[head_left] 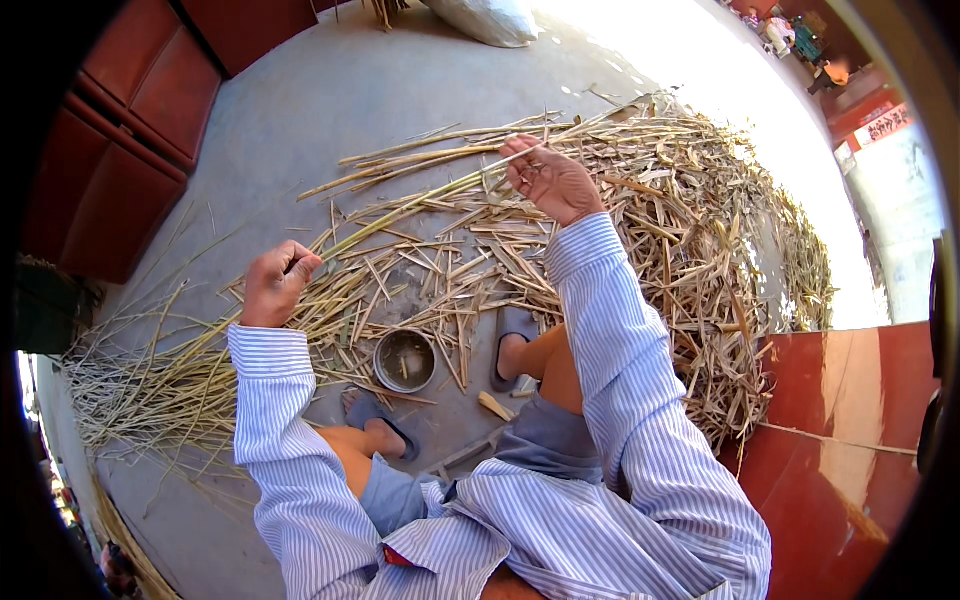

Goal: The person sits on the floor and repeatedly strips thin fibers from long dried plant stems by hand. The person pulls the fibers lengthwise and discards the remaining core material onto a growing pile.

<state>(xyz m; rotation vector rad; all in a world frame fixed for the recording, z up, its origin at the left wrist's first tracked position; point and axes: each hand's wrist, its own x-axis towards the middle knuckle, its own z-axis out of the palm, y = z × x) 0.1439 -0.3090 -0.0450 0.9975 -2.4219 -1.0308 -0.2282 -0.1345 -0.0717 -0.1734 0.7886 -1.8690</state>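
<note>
My left hand (275, 285) is closed in a fist around the lower end of a long greenish-yellow stalk (400, 208). From there the stalk slants up to the right, over the loose stalks on the floor. Near its upper part is my right hand (552, 182), palm turned up and fingers apart; the stalk passes along its fingertips. Whether the fingers touch it firmly is hard to see. Below, between my feet, stands a round metal bowl (404, 361) with some liquid and a small piece in it.
A large heap of dry husks and leaves (690, 230) lies to the right. Thin stripped stalks (160, 390) are piled at the left. Dark red sofas (140, 130) stand far left, a pale sack (490, 18) at the back, and a red panel (830, 430) at near right.
</note>
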